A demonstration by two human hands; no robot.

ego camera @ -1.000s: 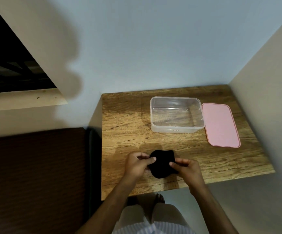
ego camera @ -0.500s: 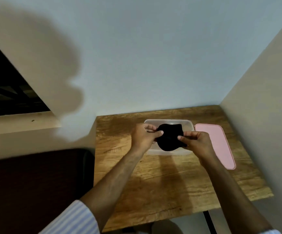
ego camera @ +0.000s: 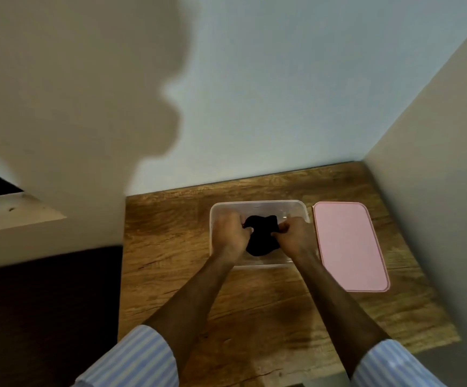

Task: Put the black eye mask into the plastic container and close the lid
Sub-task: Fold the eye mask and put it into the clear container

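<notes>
Black eye mask point(ego camera: 260, 238), bunched, pinched by both hands' fingers point(ego camera: 245, 227) inside clear container point(ego camera: 257, 204)

Clear plastic container point(ego camera: 257, 204), matt pink lid point(ego camera: 349, 247), grained wood table point(ego camera: 171, 247).

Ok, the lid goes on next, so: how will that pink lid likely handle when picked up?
The pink lid lies flat beside the plastic container, thin and even, so probably light and fairly stiff. Flat on the wooden table, it may need an edge lifted first. It looks smooth, possibly slippery.
</notes>
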